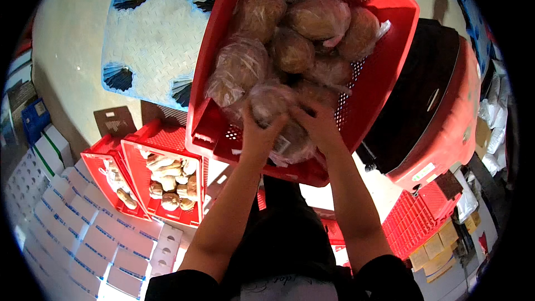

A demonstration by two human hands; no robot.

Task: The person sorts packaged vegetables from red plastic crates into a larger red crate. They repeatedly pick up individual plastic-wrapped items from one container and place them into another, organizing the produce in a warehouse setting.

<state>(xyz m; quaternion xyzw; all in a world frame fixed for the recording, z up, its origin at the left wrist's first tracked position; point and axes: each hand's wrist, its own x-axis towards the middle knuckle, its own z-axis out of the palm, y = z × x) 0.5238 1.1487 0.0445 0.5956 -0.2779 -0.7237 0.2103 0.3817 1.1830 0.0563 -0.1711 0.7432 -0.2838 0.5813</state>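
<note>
A red plastic crate (376, 71) stands before me, holding several brown, rounded root vegetables or similar produce (317, 16) wrapped in clear plastic. Both my hands reach into its near end. My left hand (259, 133) and my right hand (317, 121) are around one wrapped piece (271, 100), the left at its near side, the right at its right side. Another wrapped piece (292, 142) with a small pale label lies between my wrists, by the crate's near wall. The fingertips of my right hand are partly hidden among the wrapped pieces.
Left of the crate lies a blue-edged pallet (159, 42). Two red crates of pale produce (133, 150) (96, 154) are at the lower left, near stacked white boxes (100, 234). A large red and black container (451, 108) stands at right, above a red crate (409, 225) and cartons (434, 255).
</note>
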